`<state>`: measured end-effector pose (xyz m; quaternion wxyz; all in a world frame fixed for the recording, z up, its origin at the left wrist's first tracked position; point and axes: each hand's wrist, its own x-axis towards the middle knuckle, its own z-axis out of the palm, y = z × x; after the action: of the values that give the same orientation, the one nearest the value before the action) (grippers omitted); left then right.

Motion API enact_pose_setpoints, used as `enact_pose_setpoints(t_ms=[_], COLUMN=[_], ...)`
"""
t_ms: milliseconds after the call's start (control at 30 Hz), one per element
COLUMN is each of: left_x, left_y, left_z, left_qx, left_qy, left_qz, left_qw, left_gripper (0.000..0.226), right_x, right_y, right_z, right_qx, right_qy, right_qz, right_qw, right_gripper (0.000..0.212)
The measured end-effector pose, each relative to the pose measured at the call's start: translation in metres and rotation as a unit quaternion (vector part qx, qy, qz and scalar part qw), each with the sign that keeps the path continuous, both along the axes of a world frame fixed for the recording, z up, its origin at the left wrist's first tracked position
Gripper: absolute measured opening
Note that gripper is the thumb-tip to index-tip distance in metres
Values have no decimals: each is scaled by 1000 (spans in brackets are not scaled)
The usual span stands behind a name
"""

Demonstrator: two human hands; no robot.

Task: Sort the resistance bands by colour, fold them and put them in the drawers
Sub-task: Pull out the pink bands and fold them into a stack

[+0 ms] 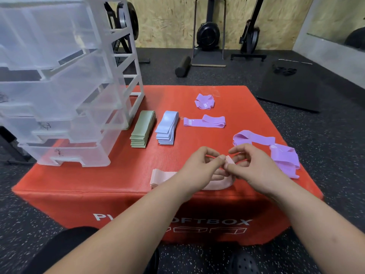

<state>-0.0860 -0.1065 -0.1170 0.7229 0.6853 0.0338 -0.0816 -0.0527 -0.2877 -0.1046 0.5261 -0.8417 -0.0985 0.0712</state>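
My left hand (199,167) and my right hand (254,167) meet over the front of the red box (110,186), both pinching a pink band (229,161) between fingertips. More pink band (160,177) lies flat under my left forearm. A folded green stack (142,131) and a folded light-blue stack (167,127) sit side by side near the drawers. Loose purple bands lie at the back (204,101), in the middle (204,122) and at the right (276,151). The clear plastic drawer unit (65,91) stands on the box's left, its drawers pulled partly out.
The box stands on dark speckled gym floor. A black foam roller (182,66), exercise machines (208,34) and a black mat (292,86) lie behind it. My knee and a black shoe (244,263) are below the front edge.
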Motion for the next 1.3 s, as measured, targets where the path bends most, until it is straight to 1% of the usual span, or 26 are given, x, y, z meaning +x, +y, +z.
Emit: enact_pose_setpoints(t_ms=[67,100,167,233,333,367,433,500,533,600,733,900,1067,1200,1300], left_x=[3,5,7,7,7,7,6,4,3,1,-5,-16,-22,-25,-27], left_y=[0,2,9,14,21,25,33,42,47,58,85,121,154,170,177], left_z=[-3,-5,-10,-14,-13,-11,-4,1,4,7,13,17,6,-1,-5], left_qx=[-30,-26,31,88,106,107,102,86,78,68,55,75,164,266,340], left_qy=[21,26,27,14,5,4,5,7,9,11,18,43,69,73,72], left_qz=[43,60,79,85,100,102,102,102,103,110,140,167,175,193,162], left_qw=[998,997,996,992,989,989,990,991,992,992,989,982,968,942,924], left_gripper=[34,39,49,46,34,33,33,33,33,35,42,31,29,30,30], right_x=[-4,-6,-8,-8,-5,-3,-1,-1,-2,0,4,8,8,12,12], right_y=[1,1,1,2,4,4,7,13,18,27,46,62,74,80,83], right_z=[0,0,-1,-1,-2,-4,-9,-16,-20,-29,-39,-39,-40,-43,-43], right_qx=[12,19,16,9,-29,-58,-110,-135,-144,-157,-146,-175,-221,-271,-293], right_qy=[0,1,-3,-16,-63,-82,-98,-83,-73,-71,-100,-147,-183,-210,-229], right_qz=[17,31,60,82,86,85,105,144,159,166,164,201,231,243,246], right_qw=[1000,999,998,996,994,991,984,977,974,971,970,953,930,907,895], right_gripper=[48,52,55,55,61,68,92,111,114,111,95,89,86,80,75])
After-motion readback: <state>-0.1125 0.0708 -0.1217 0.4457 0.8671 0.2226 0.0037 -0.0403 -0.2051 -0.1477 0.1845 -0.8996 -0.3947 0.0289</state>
